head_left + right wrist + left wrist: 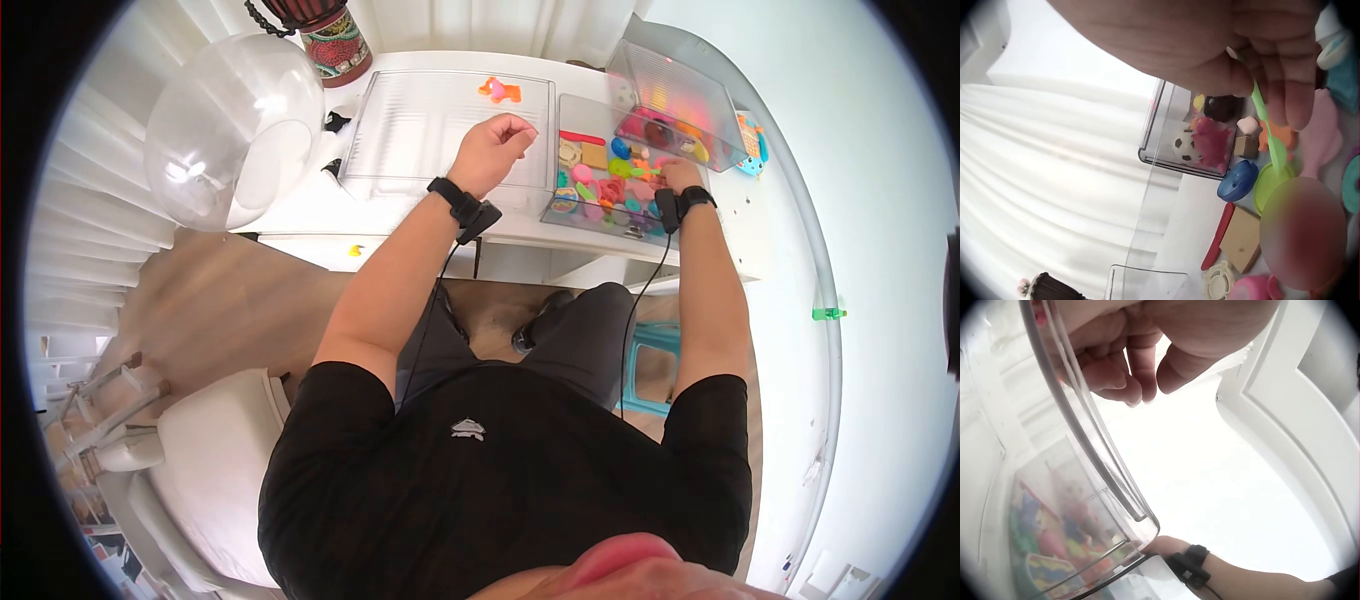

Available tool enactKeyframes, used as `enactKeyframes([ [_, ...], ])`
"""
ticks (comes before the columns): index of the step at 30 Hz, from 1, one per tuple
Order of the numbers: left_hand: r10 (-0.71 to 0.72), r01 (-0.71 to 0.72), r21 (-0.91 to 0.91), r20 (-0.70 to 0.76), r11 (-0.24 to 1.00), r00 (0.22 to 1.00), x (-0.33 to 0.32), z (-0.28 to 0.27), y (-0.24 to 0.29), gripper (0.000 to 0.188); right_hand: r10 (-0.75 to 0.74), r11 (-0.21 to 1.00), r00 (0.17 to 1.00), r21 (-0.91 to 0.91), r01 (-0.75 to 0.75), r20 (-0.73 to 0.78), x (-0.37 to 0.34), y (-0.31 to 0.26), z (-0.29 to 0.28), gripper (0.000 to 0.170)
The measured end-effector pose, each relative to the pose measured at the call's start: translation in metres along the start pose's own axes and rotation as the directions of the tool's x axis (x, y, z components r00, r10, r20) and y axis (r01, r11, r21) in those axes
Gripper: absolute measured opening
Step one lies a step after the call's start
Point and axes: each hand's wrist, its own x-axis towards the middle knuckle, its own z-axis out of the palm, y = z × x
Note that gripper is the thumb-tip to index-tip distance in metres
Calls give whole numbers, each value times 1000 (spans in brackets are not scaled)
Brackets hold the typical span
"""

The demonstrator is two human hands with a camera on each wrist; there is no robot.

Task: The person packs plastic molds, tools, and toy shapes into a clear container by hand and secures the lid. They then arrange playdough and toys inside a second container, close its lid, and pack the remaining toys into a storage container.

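Note:
My right hand (683,177) reaches into a clear bin (549,207) of small colourful toys. Its thumb and fingers pinch a light green toy spoon (1277,153), whose wide end lies over a yellow-green round piece (1265,190). Near it are a blue bowl-shaped toy (1238,181), a tan block (1241,237) and a pink toy (1321,134). My left hand (493,152) hovers over the right part of a wide clear tray (365,130), fingers loosely curled with nothing between them. An orange and pink animal-shaped toy (500,90) lies in that tray, beyond the left hand.
Another clear bin (690,80) with toys stands behind the toy bin. A large transparent balloon-like globe (235,130) and a patterned drum (335,45) are at left. A small yellow piece (355,251) sits by the white table's front edge. Below is a blue stool (655,335).

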Motion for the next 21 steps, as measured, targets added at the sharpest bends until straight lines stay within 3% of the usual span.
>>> enactKeyframes([
  [1,3,-3,-7,4,1000,1000,0,0,0,14,-1,1000,1000,-1,1,3,40,24,-19,25],
  [3,7,-7,-14,4,1000,1000,0,0,0,15,-211,888,963,-379,260,164,112,64,-27,28],
  [7,16,-16,-12,11,1000,1000,1,-2,-2,15,-155,870,983,-458,181,94,4,-4,-17,29],
  [9,14,-14,-2,15,1000,1000,1,-1,-2,15,-232,719,971,-664,207,52,-29,-26,-15,30],
  [10,7,-7,2,12,1000,1000,0,-1,0,12,-229,719,972,-664,205,52,-42,-31,-12,30],
  [12,-1,1,5,8,1000,1000,0,0,3,10,-201,901,977,-404,156,-72,-68,-40,-5,30],
  [13,1,-1,17,10,1000,1000,0,0,3,10,-200,901,977,-406,155,-71,-89,-51,0,30],
  [16,1,-1,27,8,1000,1000,1,-1,0,13,-236,938,970,-249,242,54,-134,-68,22,28],
  [18,2,-2,29,8,1000,1000,1,0,1,16,-284,957,931,13,289,231,-145,-65,35,28],
  [21,-17,16,60,10,998,1000,-1,2,7,11,-364,930,885,164,328,292,-164,-62,65,24],
])
